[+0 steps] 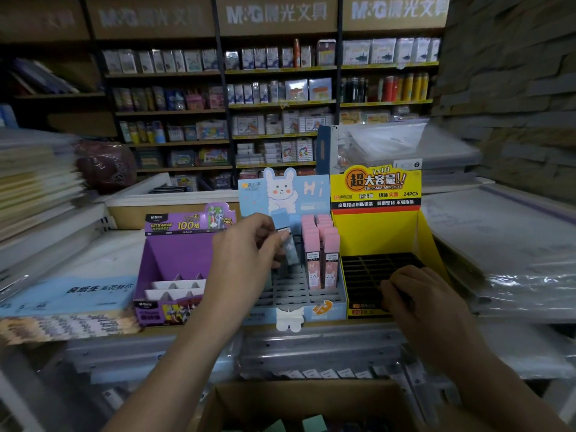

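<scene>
My left hand [249, 247] pinches a small light-blue lead case [291, 249] and holds it tilted over the grey slotted tray of the blue rabbit display box [311, 198]. Several pink lead cases [322, 244] stand upright in that tray's right rows. My right hand [414, 294] has its fingers curled over the front edge of the yellow display box [427, 232], whose black grid [367, 269] of slots shows nothing inside. Whether the right hand holds anything small is hidden.
A purple display box [174, 260] with white dividers stands at the left. An open cardboard carton [218, 403] sits below, with green items inside. Stacks of plastic-wrapped paper goods flank both sides. Stocked stationery shelves [274, 104] fill the back wall.
</scene>
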Tool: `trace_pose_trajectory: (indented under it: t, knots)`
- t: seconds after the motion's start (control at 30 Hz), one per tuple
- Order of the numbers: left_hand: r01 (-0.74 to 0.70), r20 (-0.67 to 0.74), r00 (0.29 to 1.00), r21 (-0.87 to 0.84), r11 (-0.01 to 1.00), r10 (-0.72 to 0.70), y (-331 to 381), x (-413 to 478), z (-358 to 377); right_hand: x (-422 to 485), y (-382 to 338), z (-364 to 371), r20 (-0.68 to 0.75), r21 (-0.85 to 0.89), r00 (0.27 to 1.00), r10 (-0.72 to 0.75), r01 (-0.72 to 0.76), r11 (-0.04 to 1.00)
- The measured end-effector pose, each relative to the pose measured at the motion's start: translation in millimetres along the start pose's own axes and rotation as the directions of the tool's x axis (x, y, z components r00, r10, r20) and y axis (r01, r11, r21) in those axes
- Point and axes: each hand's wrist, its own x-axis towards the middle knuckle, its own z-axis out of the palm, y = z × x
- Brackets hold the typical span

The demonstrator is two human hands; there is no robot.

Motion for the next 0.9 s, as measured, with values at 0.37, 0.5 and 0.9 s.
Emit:
trace_pose_trajectory:
  t: [0.37, 0.5, 0.9]
  knots:
    - [-0.093, 0.199, 0.979, 0.235, 0.968, 0.046, 11, 33, 5, 0, 0, 0, -0.014, 0.009, 1.0, -0.017, 0.017, 1.0]
    - [-0.109, 0.246, 0.969, 0.339, 0.934, 0.024, 15, 39, 6, 0, 2, 1, -0.015, 0.008, 1.0, -0.024, 0.024, 1.0]
    - [-0.29, 0.299, 0.951, 0.793, 0.537, 0.072, 25, 47, 14, -1, 6, 4, -0.017, 0.018, 0.999, -0.034, 0.034, 0.999]
